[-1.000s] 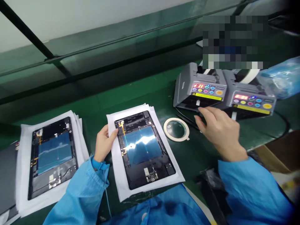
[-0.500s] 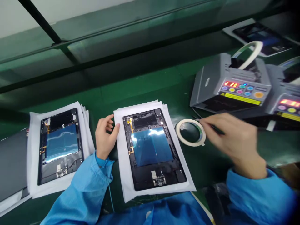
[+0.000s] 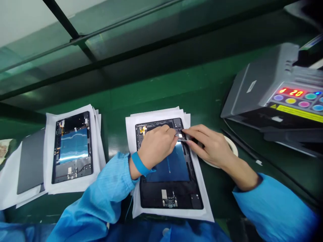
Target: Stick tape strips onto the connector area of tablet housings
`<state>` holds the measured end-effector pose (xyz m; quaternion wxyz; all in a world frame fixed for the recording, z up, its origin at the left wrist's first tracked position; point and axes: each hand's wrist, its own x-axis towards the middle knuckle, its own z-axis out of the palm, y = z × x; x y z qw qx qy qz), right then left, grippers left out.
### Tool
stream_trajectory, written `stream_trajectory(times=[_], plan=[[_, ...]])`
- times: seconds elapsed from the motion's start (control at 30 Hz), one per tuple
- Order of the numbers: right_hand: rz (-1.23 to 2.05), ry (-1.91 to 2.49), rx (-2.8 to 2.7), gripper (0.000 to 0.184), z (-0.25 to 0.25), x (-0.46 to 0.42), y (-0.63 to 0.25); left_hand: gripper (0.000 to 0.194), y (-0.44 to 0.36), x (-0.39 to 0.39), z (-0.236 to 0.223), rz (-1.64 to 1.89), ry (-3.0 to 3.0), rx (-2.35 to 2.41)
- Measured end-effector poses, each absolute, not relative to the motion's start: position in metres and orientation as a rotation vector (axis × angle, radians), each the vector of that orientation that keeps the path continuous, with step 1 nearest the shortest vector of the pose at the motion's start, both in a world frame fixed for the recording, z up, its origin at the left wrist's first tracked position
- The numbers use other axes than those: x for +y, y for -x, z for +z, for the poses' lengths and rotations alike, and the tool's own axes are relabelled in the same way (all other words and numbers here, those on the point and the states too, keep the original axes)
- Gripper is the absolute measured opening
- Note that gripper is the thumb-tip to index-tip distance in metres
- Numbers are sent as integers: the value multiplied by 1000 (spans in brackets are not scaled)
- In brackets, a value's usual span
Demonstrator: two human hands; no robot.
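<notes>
A tablet with its back off (image 3: 171, 188) lies on white sheets (image 3: 174, 214), its blue-filmed battery (image 3: 174, 164) in the middle. Over its upper part my left hand (image 3: 158, 144) is closed, fingertips pinched at the upper right corner area; what they hold is hidden. From the right, my right hand (image 3: 214, 146) reaches to the same spot, index finger and thumb apart and touching the tablet near its edge. A small grey sliver shows by the thumb, too small to name. Behind that hand a roll of cream tape (image 3: 233, 147) is partly covered.
A second opened tablet (image 3: 72, 168) rests on white sheets at the left, beside a dark grey panel (image 3: 31, 164). A grey tape dispenser (image 3: 264, 87) with a lit display stands at the right. In front of it lies a thin dark tool (image 3: 242, 145).
My right hand has left the tape roll and moved onto the tablet's upper right. My left hand has gone from beside the tablet to over it and closed. The view has shifted.
</notes>
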<state>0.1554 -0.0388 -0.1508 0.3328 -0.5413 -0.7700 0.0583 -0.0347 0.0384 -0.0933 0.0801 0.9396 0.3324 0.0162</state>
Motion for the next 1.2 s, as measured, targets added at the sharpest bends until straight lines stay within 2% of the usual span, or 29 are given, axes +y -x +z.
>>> stream_trajectory(times=[0.3,0.5,0.8,1.2], plan=[[146,1430,-2057,29,-151,-38,-160,26,37,44,-109,371,-2719,872],[132,1432,-2076,30,-150,-37,-160,21,37,45,-110,462,-2620,850],[57,1430,-2114,31,-150,-36,-157,25,39,45,-112,392,-2607,827],[281,1433,-1946,33,-151,-33,-155,23,34,44,-112,345,-2584,824]])
